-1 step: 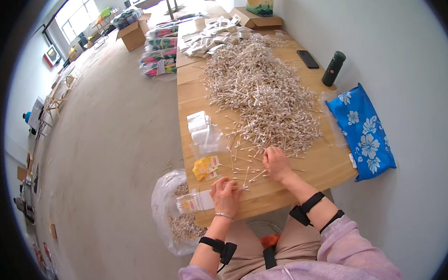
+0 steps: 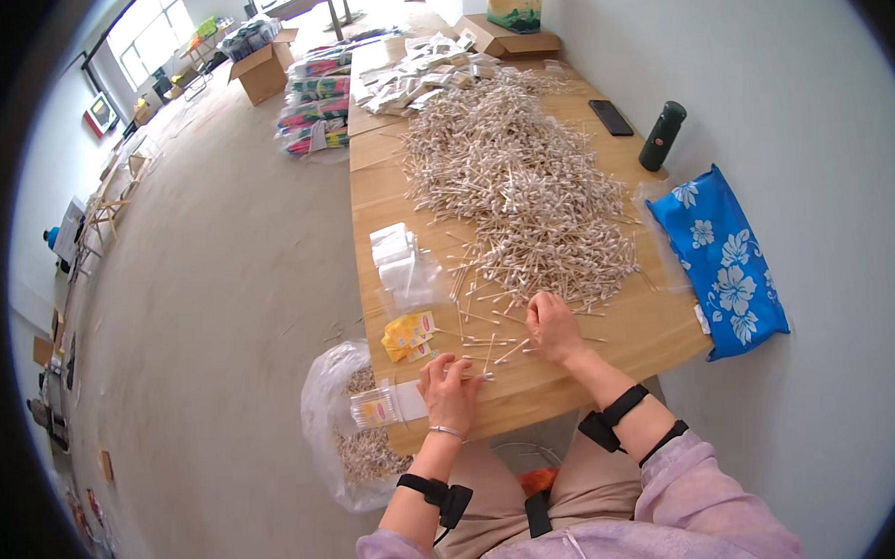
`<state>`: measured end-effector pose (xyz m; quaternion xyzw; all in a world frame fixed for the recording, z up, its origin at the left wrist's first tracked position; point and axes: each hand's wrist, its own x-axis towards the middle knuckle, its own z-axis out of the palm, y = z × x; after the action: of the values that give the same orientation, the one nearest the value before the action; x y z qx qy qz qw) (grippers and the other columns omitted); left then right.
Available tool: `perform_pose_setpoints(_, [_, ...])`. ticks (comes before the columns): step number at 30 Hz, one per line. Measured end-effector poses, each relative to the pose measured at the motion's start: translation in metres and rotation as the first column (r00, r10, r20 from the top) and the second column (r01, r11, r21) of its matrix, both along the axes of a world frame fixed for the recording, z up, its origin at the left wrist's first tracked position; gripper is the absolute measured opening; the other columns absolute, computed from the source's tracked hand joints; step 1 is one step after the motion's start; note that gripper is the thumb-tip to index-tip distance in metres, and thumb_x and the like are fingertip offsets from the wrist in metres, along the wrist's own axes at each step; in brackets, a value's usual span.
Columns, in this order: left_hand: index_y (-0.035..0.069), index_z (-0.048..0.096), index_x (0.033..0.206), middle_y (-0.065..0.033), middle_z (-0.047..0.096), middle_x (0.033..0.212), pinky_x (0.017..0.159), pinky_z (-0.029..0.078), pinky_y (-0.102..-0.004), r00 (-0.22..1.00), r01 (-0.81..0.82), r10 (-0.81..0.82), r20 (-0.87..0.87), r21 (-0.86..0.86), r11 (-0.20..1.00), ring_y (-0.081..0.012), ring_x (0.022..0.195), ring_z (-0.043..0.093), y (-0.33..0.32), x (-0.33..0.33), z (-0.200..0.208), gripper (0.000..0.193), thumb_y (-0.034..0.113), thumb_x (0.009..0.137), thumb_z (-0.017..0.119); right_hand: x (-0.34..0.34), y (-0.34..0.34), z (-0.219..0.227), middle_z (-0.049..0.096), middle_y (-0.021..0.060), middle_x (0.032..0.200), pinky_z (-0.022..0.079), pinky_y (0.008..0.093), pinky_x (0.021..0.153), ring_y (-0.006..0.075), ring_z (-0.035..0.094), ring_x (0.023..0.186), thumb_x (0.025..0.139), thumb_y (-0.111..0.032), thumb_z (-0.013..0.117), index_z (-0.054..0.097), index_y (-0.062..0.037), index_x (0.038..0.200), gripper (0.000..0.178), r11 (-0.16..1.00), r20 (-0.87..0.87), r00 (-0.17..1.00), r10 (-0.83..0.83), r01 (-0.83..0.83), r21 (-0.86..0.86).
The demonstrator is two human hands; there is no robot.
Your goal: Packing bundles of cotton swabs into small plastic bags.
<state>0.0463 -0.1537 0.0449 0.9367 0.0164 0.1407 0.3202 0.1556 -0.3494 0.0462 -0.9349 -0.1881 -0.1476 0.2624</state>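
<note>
Covering part of a few cotton swabs (image 2: 488, 377), the left hand (image 2: 447, 393) curls its fingers; whether it grips them I cannot tell. The right hand (image 2: 554, 327) has its fingertips drawn together, hiding anything they pinch. The wooden table (image 2: 630, 339) cuts off part of the plastic bag (image 2: 326, 430) below. Against the earlier frame, both hands keep nearly the same pose, while the tabletop things sit slightly further left in view. The swab pile (image 2: 523, 181) lies just ahead of the right hand; a swab packet (image 2: 375, 410) lies left of the left hand.
</note>
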Motion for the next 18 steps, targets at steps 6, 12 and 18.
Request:
perform_pose_setpoints(6, [0.007, 0.068, 0.102, -0.0083, 0.061, 0.102, 0.085, 0.045, -0.0360, 0.998, -0.061, 0.054, -0.029, -0.520, 0.852, -0.0233, 0.097, 0.056, -0.013, 0.010, -0.011, 0.022, 0.017, 0.082, 0.070, -0.051, 0.028, 0.014, 0.057, 0.0152, 0.084, 0.046, 0.0415, 0.074, 0.0338, 0.056, 0.084, 0.084, -0.005, 0.057, 0.053, -0.0032, 0.089, 0.007, 0.897, -0.162, 0.956, 0.245, -0.160, 0.412])
perform_pose_setpoints(12, [0.001, 0.067, 0.091, 0.0014, 0.061, 0.078, 0.063, 0.045, -0.0199, 0.978, -0.177, 0.000, -0.207, -0.838, 0.516, -0.0063, 0.071, 0.056, 0.028, -0.017, 0.019, 0.010, 0.011, 0.090, 0.065, -0.092, 0.053, 0.029, 0.058, 0.0124, 0.085, 0.047, 0.0398, 0.075, 0.0325, 0.057, 0.087, 0.084, -0.011, 0.060, 0.057, -0.0042, 0.093, 0.012, 0.793, -0.141, 0.912, 0.386, -0.250, 0.555])
perform_pose_setpoints(18, [0.004, 0.062, 0.076, 0.0020, 0.059, 0.071, 0.062, 0.044, -0.0208, 0.918, -0.388, 0.356, -0.176, -0.595, 0.704, -0.0067, 0.064, 0.052, 0.146, -0.102, 0.009, 0.014, 0.006, 0.078, 0.075, -0.108, -0.012, 0.007, 0.058, 0.0077, 0.089, 0.048, 0.0371, 0.076, 0.0276, 0.058, 0.086, 0.082, -0.016, 0.064, 0.061, -0.0080, 0.085, 0.009, 0.935, -0.212, 0.916, 0.340, -0.305, 0.182])
